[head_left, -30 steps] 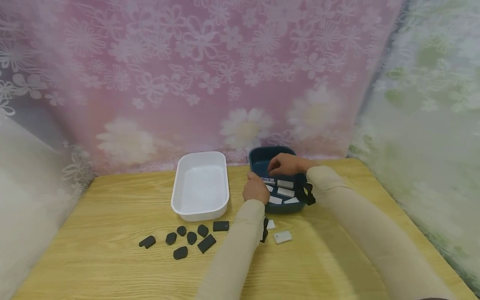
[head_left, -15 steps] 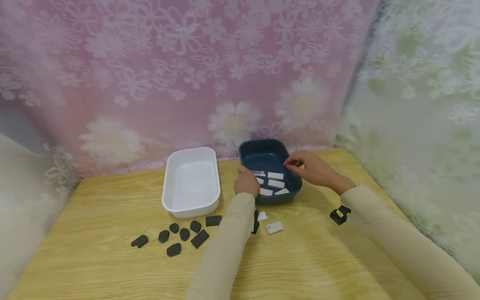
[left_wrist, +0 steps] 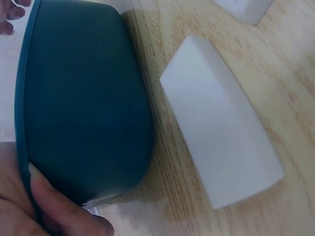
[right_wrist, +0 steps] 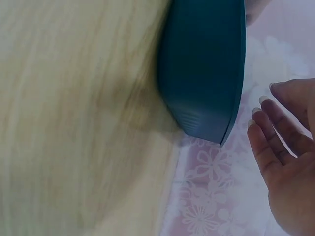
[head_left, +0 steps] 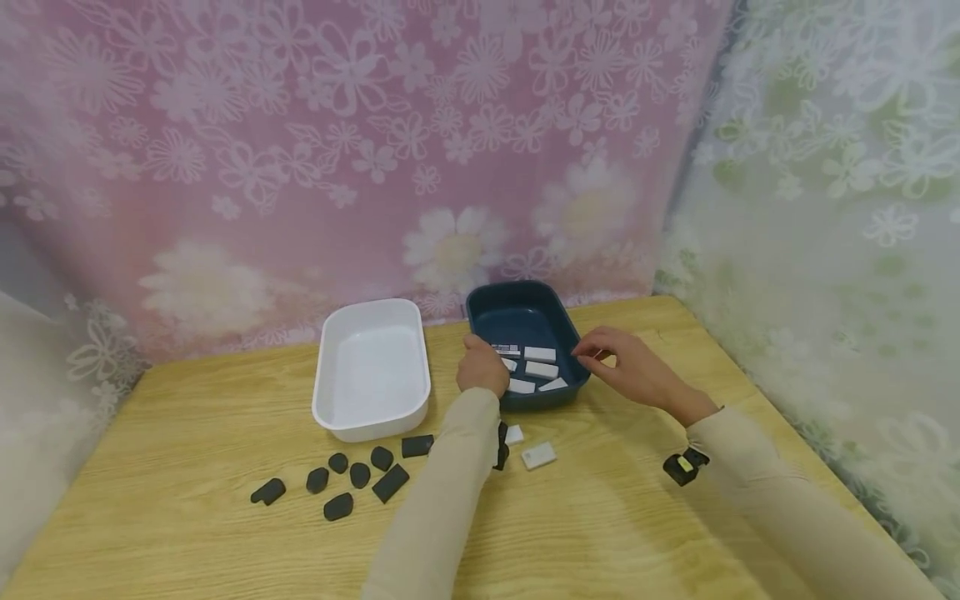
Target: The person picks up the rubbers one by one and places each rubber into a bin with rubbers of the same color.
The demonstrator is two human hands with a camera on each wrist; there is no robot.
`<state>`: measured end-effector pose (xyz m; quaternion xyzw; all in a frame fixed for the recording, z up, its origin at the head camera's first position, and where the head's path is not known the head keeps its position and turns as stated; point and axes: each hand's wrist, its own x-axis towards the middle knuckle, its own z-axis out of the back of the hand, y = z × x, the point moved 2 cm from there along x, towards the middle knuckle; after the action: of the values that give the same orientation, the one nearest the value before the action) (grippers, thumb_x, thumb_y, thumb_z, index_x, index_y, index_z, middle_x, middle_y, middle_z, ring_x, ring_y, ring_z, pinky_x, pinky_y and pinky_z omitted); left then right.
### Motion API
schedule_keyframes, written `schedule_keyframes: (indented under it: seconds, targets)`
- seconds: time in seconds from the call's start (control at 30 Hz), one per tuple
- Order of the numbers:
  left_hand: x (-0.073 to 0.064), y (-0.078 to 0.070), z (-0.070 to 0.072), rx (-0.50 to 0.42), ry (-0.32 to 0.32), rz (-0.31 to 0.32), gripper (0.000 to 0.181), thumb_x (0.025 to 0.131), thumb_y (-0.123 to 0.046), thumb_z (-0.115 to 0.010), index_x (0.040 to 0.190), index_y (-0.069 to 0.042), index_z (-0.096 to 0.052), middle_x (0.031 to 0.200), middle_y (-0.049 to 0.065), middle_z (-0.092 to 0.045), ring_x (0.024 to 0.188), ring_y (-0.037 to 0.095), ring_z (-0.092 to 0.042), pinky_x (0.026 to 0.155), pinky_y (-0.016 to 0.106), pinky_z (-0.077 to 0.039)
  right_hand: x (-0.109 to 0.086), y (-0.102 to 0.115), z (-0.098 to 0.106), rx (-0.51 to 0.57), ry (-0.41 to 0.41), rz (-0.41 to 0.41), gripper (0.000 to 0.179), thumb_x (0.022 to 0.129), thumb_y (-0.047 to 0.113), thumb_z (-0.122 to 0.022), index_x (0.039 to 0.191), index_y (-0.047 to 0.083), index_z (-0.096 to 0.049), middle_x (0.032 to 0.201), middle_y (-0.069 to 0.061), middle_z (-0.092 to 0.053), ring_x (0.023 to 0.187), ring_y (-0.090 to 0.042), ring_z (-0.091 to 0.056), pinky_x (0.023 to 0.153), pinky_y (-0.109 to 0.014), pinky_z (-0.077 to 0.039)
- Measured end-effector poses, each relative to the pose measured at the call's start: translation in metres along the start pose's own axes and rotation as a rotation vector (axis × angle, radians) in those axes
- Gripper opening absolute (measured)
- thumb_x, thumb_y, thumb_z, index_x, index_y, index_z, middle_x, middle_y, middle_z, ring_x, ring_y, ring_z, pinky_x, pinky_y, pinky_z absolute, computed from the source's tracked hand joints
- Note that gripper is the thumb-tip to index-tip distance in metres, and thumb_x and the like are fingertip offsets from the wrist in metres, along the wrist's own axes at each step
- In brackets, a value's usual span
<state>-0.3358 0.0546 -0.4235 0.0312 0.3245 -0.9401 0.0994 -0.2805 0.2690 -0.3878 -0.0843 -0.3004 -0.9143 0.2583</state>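
Our left hand (head_left: 482,367) grips the blue bin (head_left: 547,401) near the tabletop's (head_left: 600,533) back edge; we should brace it level while our right hand (head_left: 630,367), fingers relaxed and empty, clears the rim

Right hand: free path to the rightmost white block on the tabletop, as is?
Probably yes: the right hand looks empty and should only need to skirt the near right corner of the blue tub. The left sleeve lies to the left of that white block, out of the way.
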Motion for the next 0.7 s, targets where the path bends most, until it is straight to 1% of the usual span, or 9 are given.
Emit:
schedule_keyframes:
  seconds: [0.13,0.23,0.33,0.53,0.6,0.7]
  targets:
    - [0.001,0.000,0.006,0.002,-0.020,0.008,0.043,0.084,-0.012,-0.069,0.113,-0.001,-0.039,0.092,0.020,-0.067,0.084,0.034,-0.067,0.069,0.045,-0.053,0.004,-0.002,-0.004,0.013,-0.053,-0.012,0.018,0.094,0.008,-0.061,0.111,0.002,-0.064,0.110,-0.008,-0.058,0.092,-0.023,-0.060,0.080,-0.045,-0.050]
    - [0.004,0.001,0.009,0.004,-0.032,0.009,0.044,0.083,-0.013,-0.070,0.113,-0.001,-0.039,0.092,0.020,-0.067,0.084,0.034,-0.067,0.069,0.044,-0.053,0.016,-0.010,-0.006,0.024,-0.096,-0.068,0.026,0.095,0.009,-0.059,0.119,-0.002,-0.060,0.117,-0.016,-0.054,0.094,-0.028,-0.057,0.081,-0.047,-0.049]
    - [0.004,0.001,0.007,0.010,-0.035,0.006,0.046,0.083,-0.013,-0.071,0.113,0.000,-0.039,0.091,0.020,-0.067,0.083,0.033,-0.067,0.069,0.044,-0.054,0.030,-0.019,-0.010,0.029,-0.116,-0.126,0.033,0.096,0.010,-0.058,0.126,-0.004,-0.054,0.123,-0.020,-0.049,0.097,-0.033,-0.054,0.083,-0.049,-0.048]
    - [-0.002,0.001,-0.001,-0.004,-0.038,-0.002,0.043,0.082,-0.012,-0.071,0.110,-0.001,-0.040,0.084,0.019,-0.067,0.078,0.032,-0.067,0.065,0.043,-0.054,0.055,-0.038,-0.018,0.013,-0.109,-0.176,0.041,0.094,0.007,-0.057,0.131,-0.007,-0.047,0.128,-0.028,-0.042,0.099,-0.039,-0.050,0.085,-0.052,-0.045]
    - [-0.001,0.002,-0.002,0.004,-0.047,-0.005,0.042,0.082,-0.012,-0.071,0.108,-0.002,-0.040,0.081,0.018,-0.066,0.076,0.032,-0.067,0.063,0.043,-0.054,0.063,-0.044,-0.021,0.003,-0.091,-0.206,0.046,0.095,0.008,-0.057,0.135,-0.008,-0.043,0.130,-0.030,-0.039,0.100,-0.040,-0.050,0.084,-0.053,-0.045]
    - [0.003,0.002,-0.005,0.040,-0.059,-0.009,0.043,0.081,-0.013,-0.073,0.108,-0.002,-0.040,0.076,0.017,-0.066,0.073,0.031,-0.067,0.062,0.041,-0.054,0.075,-0.051,-0.025,-0.002,-0.058,-0.266,0.053,0.095,0.011,-0.056,0.139,-0.009,-0.035,0.132,-0.032,-0.036,0.101,-0.041,-0.051,0.086,-0.054,-0.043]
